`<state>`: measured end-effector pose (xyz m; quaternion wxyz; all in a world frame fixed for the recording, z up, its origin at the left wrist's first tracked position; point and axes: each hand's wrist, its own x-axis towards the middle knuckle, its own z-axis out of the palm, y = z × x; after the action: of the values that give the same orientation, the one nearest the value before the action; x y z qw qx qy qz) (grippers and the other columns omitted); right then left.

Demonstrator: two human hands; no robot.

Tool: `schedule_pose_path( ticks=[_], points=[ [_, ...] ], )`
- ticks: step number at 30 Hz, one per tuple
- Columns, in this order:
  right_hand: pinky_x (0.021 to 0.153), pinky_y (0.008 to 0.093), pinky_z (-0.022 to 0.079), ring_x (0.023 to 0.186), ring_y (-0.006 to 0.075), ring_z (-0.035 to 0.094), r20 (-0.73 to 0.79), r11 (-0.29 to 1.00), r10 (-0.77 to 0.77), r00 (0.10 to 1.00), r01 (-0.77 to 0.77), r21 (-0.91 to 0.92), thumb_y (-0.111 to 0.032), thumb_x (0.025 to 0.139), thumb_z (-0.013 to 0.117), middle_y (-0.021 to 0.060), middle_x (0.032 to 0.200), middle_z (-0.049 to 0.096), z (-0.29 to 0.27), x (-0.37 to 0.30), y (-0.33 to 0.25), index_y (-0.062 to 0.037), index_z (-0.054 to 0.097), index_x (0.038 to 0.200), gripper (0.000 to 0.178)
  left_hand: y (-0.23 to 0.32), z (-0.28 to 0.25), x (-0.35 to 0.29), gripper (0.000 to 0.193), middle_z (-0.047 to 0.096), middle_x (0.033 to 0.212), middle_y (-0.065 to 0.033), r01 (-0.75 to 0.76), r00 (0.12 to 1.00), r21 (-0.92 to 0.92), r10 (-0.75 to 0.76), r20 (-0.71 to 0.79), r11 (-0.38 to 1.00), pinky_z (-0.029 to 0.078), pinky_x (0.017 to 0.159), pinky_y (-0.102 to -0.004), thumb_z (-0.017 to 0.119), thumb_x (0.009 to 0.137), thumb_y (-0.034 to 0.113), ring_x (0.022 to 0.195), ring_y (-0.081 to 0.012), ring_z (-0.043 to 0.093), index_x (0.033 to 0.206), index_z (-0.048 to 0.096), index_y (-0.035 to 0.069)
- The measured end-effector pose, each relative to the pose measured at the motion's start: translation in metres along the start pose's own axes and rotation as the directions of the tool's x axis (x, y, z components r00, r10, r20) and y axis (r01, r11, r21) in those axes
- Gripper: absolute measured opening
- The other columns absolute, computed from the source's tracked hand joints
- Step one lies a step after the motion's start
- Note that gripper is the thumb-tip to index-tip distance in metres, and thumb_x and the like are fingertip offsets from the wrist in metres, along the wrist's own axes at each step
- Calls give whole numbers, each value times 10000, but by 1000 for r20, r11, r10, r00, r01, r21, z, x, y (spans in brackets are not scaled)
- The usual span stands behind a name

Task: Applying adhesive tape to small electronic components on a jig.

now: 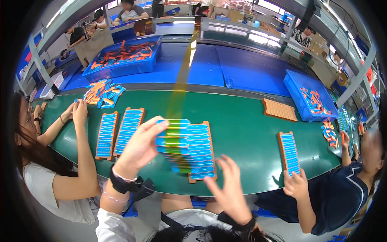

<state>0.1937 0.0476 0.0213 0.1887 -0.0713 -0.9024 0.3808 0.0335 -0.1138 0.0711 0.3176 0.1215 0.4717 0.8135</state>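
Note:
My left hand [141, 141] is closed on the upper edge of a row of blue flat strips [173, 143], pinched between thumb and fingers. Translucent yellow tape [180, 97] crosses these strips and stretches up and away toward the far side of the bench. The row's lower end is blurred and overlaps a brown slotted tray [208, 141] filled with blue pieces. Beside the tray's lower right corner, my right hand [229, 187] hovers with its fingers apart and nothing in them.
Two filled slotted trays [107, 135] [128, 129] lie left of mine, by a pile of orange and blue pieces [104, 93]. Blue bins [121, 71] [308, 94] stand farther back. An unfilled brown tray [280, 110] lies right. Co-workers sit on both sides; one holds a filled tray [289, 151].

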Motion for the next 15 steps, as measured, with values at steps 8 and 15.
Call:
schedule_pose_path(
  ticks=[8,15],
  points=[
    [615,214,406,668,69,500,326,762,70,943,-262,593,-243,834,555,38,722,562,-23,102,-31,18,558,829,260,-16,37,1,93,526,747,21,-116,992,145,109,58,983,390,560,-178,522,847,122,675,-20,483,789,499,53],
    [550,173,375,648,12,458,299,644,62,952,-267,717,-174,827,569,-21,725,551,-26,74,-21,3,572,786,181,-30,59,-18,87,508,739,26,-76,997,69,76,10,995,379,551,-176,537,832,106,669,-10,468,785,486,54]
  ],
)
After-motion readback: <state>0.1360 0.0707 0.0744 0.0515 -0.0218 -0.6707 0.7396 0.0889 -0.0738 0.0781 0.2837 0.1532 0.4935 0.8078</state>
